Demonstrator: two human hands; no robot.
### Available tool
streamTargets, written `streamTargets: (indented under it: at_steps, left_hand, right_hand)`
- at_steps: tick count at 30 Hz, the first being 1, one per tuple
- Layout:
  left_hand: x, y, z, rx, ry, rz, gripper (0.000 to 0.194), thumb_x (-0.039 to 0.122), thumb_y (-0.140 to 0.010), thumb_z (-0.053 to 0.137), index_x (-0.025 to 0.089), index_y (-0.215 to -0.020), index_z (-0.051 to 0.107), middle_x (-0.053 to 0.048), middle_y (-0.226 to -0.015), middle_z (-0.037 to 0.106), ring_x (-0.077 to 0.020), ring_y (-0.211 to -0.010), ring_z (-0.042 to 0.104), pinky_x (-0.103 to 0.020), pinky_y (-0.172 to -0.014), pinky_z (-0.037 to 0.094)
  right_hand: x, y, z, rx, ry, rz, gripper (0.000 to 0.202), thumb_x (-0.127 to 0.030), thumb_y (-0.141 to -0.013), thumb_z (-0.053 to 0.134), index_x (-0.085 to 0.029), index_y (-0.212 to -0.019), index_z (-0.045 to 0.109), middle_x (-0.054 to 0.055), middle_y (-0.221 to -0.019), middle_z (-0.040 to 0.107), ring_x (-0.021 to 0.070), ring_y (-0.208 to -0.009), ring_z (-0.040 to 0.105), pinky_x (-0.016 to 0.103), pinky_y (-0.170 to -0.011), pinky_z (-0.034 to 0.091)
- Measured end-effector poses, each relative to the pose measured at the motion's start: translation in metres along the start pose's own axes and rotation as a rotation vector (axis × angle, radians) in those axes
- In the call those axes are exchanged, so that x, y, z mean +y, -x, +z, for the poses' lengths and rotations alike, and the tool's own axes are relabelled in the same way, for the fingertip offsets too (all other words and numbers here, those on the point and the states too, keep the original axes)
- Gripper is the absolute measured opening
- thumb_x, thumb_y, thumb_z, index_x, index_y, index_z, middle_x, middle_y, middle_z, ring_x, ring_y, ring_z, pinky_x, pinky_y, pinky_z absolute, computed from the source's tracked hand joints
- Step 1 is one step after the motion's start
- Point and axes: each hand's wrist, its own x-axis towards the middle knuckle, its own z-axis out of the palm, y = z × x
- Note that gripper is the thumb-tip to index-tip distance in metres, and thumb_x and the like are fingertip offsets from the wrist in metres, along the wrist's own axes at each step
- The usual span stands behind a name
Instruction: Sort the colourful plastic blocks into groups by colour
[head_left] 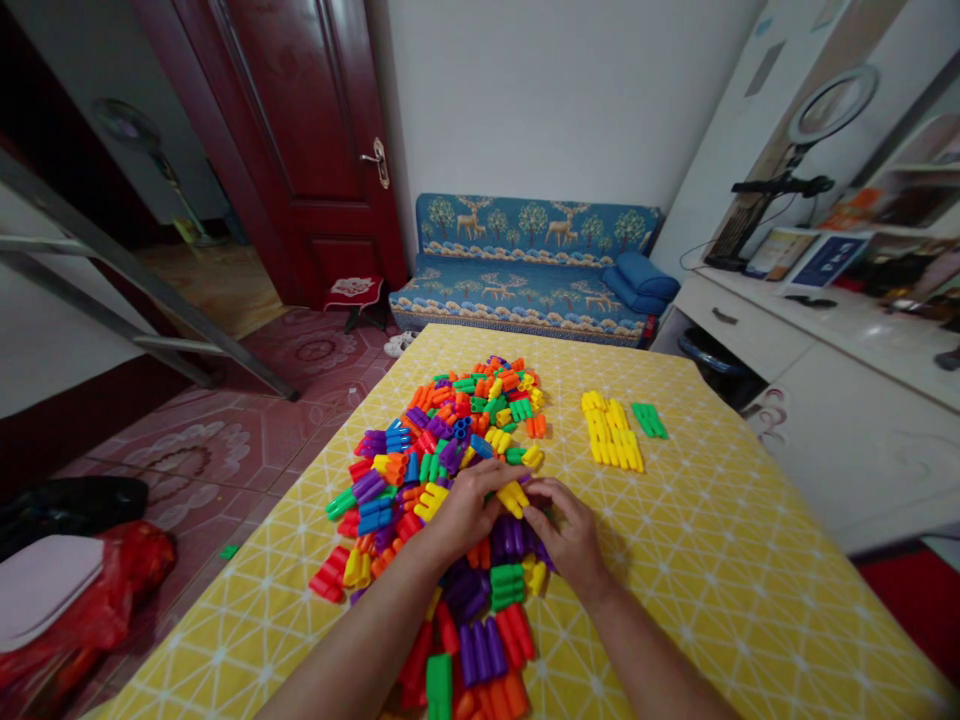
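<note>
Over the heap of coloured plastic pieces [478, 652], my left hand [474, 505] and my right hand [564, 522] come together around a yellow piece [513, 498]. Fingers of both hands are closed on it, the left at its upper left, the right at its right side. Red, purple, green, orange, blue and yellow pieces lie mixed in the heap, under and around my hands. To the right, apart from the heap, a block of yellow pieces [613, 435] lies in rows beside a green piece [649, 420].
The pieces rest on a table with a yellow patterned cloth [720, 560]. Beyond its far edge stands a blue sofa [510, 275]. A white cabinet [847, 430] is at the right, a metal ladder [187, 310] at the left. A green piece [229, 551] lies on the floor.
</note>
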Motion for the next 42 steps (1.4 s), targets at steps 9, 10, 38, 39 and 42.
streamTargets:
  at_steps: [9, 10, 38, 39, 42]
  left_hand:
    - [-0.002, 0.001, 0.002, 0.001, -0.019, 0.090, 0.073, -0.014, -0.069, 0.040, 0.030, -0.121, 0.067, -0.006, -0.113, 0.061, -0.0188, -0.106, 0.059, -0.034, -0.092, 0.051]
    - [-0.003, 0.001, 0.002, 0.000, -0.016, 0.087, 0.071, -0.013, -0.070, 0.041, 0.030, -0.121, 0.067, -0.006, -0.113, 0.061, -0.0189, -0.106, 0.059, -0.034, -0.092, 0.051]
    - [0.001, 0.002, 0.001, -0.009, -0.053, -0.024, 0.029, 0.009, -0.087, 0.055, 0.022, -0.109, 0.070, -0.008, -0.113, 0.063, -0.0187, -0.104, 0.061, -0.033, -0.091, 0.051]
    - [0.001, 0.003, 0.001, -0.011, -0.054, -0.027, 0.029, 0.009, -0.088, 0.055, 0.022, -0.109, 0.070, -0.009, -0.113, 0.063, -0.0187, -0.104, 0.061, -0.033, -0.091, 0.051]
    - [0.001, 0.003, 0.000, -0.015, -0.054, -0.036, 0.028, 0.010, -0.088, 0.056, 0.022, -0.109, 0.070, -0.009, -0.113, 0.063, -0.0189, -0.104, 0.061, -0.033, -0.091, 0.051]
  right_hand:
    - [-0.010, -0.001, 0.004, -0.022, -0.047, 0.163, 0.018, -0.029, -0.083, 0.066, -0.020, -0.096, 0.057, 0.001, -0.086, 0.062, 0.0131, -0.080, 0.060, 0.023, -0.072, 0.050]
    - [-0.011, 0.000, 0.005, -0.026, -0.060, 0.199, 0.019, -0.030, -0.083, 0.066, -0.020, -0.097, 0.057, 0.001, -0.084, 0.061, 0.0126, -0.077, 0.059, 0.023, -0.070, 0.050]
    - [0.160, -0.142, -0.131, 0.317, 0.773, 0.841, 0.037, -0.038, -0.065, 0.074, -0.018, -0.095, 0.070, 0.010, -0.089, 0.069, 0.0217, -0.081, 0.064, 0.031, -0.073, 0.048]
    - [0.159, -0.143, -0.130, 0.308, 0.793, 0.847, 0.037, -0.038, -0.065, 0.073, -0.018, -0.097, 0.070, 0.011, -0.090, 0.069, 0.0224, -0.083, 0.064, 0.031, -0.073, 0.048]
    - [0.156, -0.144, -0.129, 0.283, 0.829, 0.849, 0.040, -0.042, -0.066, 0.073, -0.018, -0.098, 0.071, 0.012, -0.094, 0.069, 0.0247, -0.087, 0.065, 0.033, -0.075, 0.048]
